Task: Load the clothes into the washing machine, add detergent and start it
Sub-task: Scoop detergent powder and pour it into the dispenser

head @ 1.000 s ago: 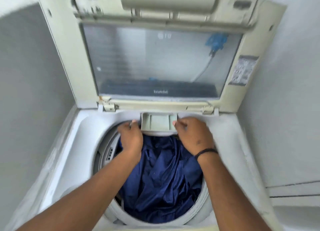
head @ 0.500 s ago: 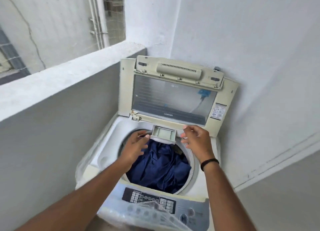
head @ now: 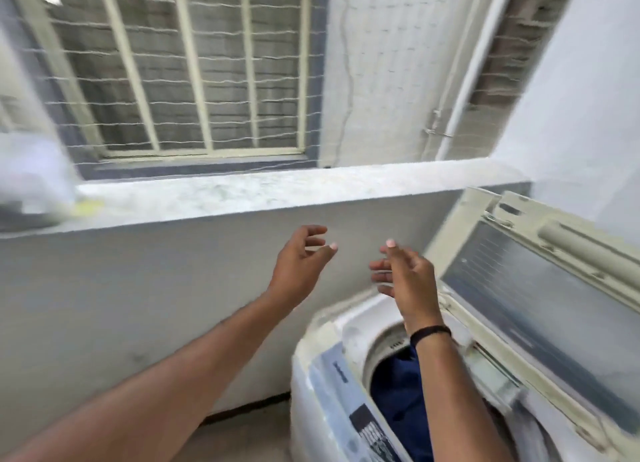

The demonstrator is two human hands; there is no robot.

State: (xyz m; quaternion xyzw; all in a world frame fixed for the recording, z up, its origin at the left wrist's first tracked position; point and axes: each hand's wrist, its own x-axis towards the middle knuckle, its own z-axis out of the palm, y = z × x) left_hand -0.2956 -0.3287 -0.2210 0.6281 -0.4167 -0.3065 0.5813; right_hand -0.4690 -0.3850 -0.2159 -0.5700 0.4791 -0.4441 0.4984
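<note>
Two empty hands, raised toward the ledge.

Left hand and right hand hover with fingers slack, each grip released, probably reaching for detergent; blue clothes already lie in the washing machine, its lid propped open.

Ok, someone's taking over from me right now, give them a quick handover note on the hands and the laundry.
Left hand and right hand: both raised, fingers loose, holding nothing.
Washing machine: lid up, dark blue clothes in the drum.
A blurred white object sits on the ledge at far left; cannot tell what it is.
Done: clothes loaded.
Left: add detergent, shut the lid, start the wash.
</note>
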